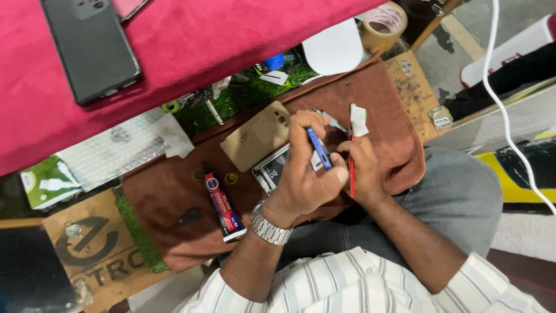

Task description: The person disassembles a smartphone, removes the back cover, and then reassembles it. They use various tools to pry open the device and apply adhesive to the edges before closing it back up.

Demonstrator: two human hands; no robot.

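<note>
left hand (304, 174) pinches a blue tool (319, 148), right hand (362, 168) grips a red stick (351, 168); both work the opened phone (272, 169) on the brown cloth (174, 203). prying seems underway; steady, gentle leverage needed.

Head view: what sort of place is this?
Probably a phone repair bench. An opened phone lies on a brown cloth beside its back cover, with a glue tube nearby.
</note>
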